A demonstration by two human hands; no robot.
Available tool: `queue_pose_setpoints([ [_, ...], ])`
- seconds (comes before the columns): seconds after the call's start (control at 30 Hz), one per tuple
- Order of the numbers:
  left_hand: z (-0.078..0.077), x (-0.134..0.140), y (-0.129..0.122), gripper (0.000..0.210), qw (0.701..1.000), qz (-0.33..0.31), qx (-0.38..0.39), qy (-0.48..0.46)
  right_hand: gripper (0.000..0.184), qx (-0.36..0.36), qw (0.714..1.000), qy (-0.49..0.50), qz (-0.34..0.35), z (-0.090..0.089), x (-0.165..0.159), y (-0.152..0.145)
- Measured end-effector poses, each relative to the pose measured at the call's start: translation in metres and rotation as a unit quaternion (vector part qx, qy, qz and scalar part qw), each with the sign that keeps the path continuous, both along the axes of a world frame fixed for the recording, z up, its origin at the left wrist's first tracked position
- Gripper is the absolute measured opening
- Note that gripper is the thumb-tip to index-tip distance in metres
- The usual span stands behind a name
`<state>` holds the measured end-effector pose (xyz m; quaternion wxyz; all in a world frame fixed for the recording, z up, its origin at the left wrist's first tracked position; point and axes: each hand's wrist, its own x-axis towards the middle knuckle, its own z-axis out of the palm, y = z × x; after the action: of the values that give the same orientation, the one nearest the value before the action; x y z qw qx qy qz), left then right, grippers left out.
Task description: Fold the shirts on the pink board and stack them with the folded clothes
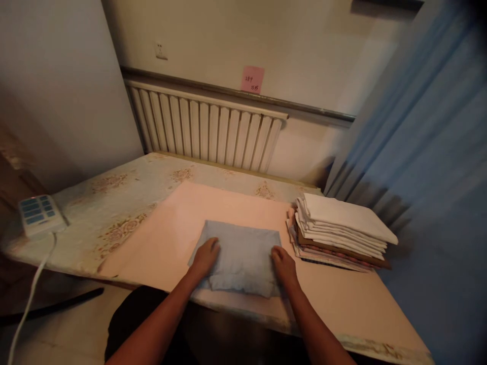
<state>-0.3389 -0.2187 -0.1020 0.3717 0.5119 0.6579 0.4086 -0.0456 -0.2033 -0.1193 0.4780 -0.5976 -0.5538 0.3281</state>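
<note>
A light blue-grey folded cloth lies in front of me on a pink sheet, close to the table's near edge. My left hand is at the cloth's left side, its fingers curled on the fabric. At the opposite side, my right hand has its fingers closed on the cloth's right edge. Parts of the fingers are hidden from the camera in both hands. Just to the right sits a stack of folded fabric, white pieces on top of brown and patterned ones.
A floral cloth covers the table under the pink sheet. At the far left is a white power strip with its cord hanging down. Behind the table stand a radiator and a wall with a pink note. A blue curtain hangs at right.
</note>
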Motion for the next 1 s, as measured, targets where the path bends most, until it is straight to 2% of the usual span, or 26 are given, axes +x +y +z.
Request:
queue_pose_setpoints([
  [0.1, -0.016, 0.002, -0.012, 0.043, 0.996, -0.046, 0.024, 0.075, 0.04, 0.048, 0.988, -0.13, 0.065, -0.016, -0.004, -0.011],
  [0.17, -0.026, 0.002, -0.017, 0.047, 0.983, -0.081, 0.045, 0.159, 0.043, 0.071, 0.957, -0.258, 0.116, -0.026, -0.005, -0.016],
  [0.23, -0.034, 0.0, -0.018, 0.048, 0.953, -0.107, 0.076, 0.273, 0.044, 0.078, 0.922, -0.352, 0.142, -0.035, -0.004, -0.017],
  [0.3, -0.039, -0.002, -0.017, 0.046, 0.923, -0.109, 0.101, 0.356, 0.044, 0.079, 0.902, -0.396, 0.153, -0.038, -0.002, -0.016],
  [0.37, -0.04, -0.005, -0.017, 0.044, 0.916, -0.088, 0.11, 0.375, 0.044, 0.072, 0.899, -0.404, 0.156, -0.037, 0.001, -0.016],
  [0.47, -0.04, -0.011, -0.027, 0.044, 0.92, -0.056, 0.122, 0.369, 0.045, 0.064, 0.917, -0.366, 0.143, -0.031, 0.006, -0.023],
  [0.57, -0.043, -0.018, -0.051, 0.042, 0.927, 0.008, 0.158, 0.341, 0.045, 0.109, 0.932, -0.323, 0.122, -0.026, 0.013, -0.042],
  [0.63, -0.046, -0.02, -0.072, 0.038, 0.929, 0.029, 0.183, 0.32, 0.044, 0.15, 0.928, -0.315, 0.133, -0.024, 0.017, -0.057],
  [0.8, -0.046, -0.014, -0.113, 0.031, 0.922, -0.048, 0.237, 0.301, 0.047, 0.236, 0.886, -0.335, 0.217, -0.024, 0.024, -0.085],
  [0.9, -0.046, -0.007, -0.12, 0.033, 0.906, -0.096, 0.263, 0.318, 0.048, 0.252, 0.866, -0.355, 0.246, -0.024, 0.024, -0.091],
  [1.0, -0.045, -0.004, -0.116, 0.031, 0.889, -0.111, 0.274, 0.348, 0.047, 0.258, 0.857, -0.371, 0.248, -0.026, 0.022, -0.091],
])
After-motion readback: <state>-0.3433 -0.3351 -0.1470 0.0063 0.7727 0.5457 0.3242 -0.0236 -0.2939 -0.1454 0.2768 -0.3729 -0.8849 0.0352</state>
